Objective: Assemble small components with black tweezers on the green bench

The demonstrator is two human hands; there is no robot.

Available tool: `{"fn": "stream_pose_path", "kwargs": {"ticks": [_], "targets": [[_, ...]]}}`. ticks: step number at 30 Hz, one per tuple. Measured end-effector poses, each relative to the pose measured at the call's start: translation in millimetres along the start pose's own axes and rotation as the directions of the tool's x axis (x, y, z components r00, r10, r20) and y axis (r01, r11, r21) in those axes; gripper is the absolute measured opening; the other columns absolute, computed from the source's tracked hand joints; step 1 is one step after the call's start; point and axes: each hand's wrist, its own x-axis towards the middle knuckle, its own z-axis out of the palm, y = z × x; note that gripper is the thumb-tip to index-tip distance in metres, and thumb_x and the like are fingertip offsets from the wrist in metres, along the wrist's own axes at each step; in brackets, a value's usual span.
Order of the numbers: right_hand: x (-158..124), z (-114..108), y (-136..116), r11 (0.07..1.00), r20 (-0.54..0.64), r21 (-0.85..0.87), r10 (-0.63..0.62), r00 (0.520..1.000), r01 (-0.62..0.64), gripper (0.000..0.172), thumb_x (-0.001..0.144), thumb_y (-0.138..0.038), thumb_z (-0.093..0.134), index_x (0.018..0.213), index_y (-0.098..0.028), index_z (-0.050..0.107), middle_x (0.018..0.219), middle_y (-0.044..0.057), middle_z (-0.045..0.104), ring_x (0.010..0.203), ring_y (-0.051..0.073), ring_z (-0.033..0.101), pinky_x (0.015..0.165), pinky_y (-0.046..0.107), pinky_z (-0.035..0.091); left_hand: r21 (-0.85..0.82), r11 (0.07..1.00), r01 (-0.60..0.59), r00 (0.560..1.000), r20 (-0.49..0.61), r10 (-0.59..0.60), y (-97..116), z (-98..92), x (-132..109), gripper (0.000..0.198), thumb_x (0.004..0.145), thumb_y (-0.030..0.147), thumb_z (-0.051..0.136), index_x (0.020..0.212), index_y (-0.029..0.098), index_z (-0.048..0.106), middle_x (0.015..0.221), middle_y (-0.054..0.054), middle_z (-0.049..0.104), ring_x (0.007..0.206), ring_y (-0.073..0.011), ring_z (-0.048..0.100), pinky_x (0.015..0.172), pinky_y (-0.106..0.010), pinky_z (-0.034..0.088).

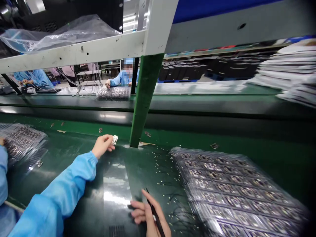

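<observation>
My left hand, in a blue sleeve, reaches across the green work surface. Its fingers are pinched on a small shiny silvery part, too blurred to name more exactly. At the bottom centre, my right hand holds black tweezers between thumb and forefinger, with the other fingers partly spread. Right of it lie several thin black wires with small pale ends. Beyond the wires is a stack of clear plastic trays filled with small circuit boards.
A green-and-white post rises from the bench. Small parts lie along the green ledge. More loaded trays sit at left, beside a co-worker's blue sleeve. Another person works across the line. White sheets are piled at right.
</observation>
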Motion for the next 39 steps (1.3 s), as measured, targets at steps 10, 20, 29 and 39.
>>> {"fn": "stream_pose_path", "kwargs": {"ticks": [10,20,29,39], "targets": [[-9.1,-3.9,0.1,0.999,0.142,-0.036,0.022,0.99,-0.017,0.044,0.075,-0.043,0.073,0.104,-0.021,0.049,0.093,0.007,0.068,0.077,0.018,0.068,0.072,0.029,0.057,-0.195,0.96,0.203,0.858,0.507,-0.078,-24.6,35.0,-160.9,0.026,0.078,0.037,0.061,0.084,0.011,0.06,0.058,0.001,0.058,0.049,-0.0095,0.059,0.048,-0.017,0.042],[-20.6,-3.2,17.1,0.975,0.234,-0.219,0.024,0.972,0.028,0.033,0.079,-0.039,0.068,0.096,-0.018,0.05,0.076,0.002,0.065,0.063,0.013,0.062,0.063,0.022,0.05,-0.096,0.991,-0.089,0.886,0.447,0.123,-31.2,32.0,-158.6,0.016,0.076,0.023,0.062,0.088,0.015,0.069,0.087,-0.004,0.061,0.069,-0.0103,0.056,0.06,-0.018,0.042],[-20.3,-3.5,14.0,0.968,0.204,-0.252,0.053,0.977,0.0,0.031,0.08,-0.037,0.067,0.097,-0.019,0.048,0.075,0.002,0.064,0.062,0.013,0.059,0.062,0.021,0.048,-0.181,0.983,0.033,0.899,0.436,0.05,-32.5,33.1,-158.5,0.013,0.077,0.021,0.062,0.079,0.013,0.072,0.079,-0.003,0.067,0.064,-0.0101,0.056,0.063,-0.019,0.045],[-20.5,-4.5,14.6,0.964,0.221,-0.264,0.063,0.973,-0.002,0.031,0.08,-0.037,0.067,0.097,-0.019,0.049,0.076,0.002,0.065,0.063,0.012,0.059,0.063,0.02,0.048,-0.114,0.992,-0.057,0.91,0.403,0.099,-34.0,33.8,-158.4,0.01,0.077,0.018,0.065,0.08,0.016,0.074,0.079,-0.002,0.069,0.062,-0.0091,0.057,0.062,-0.017,0.045]]}}
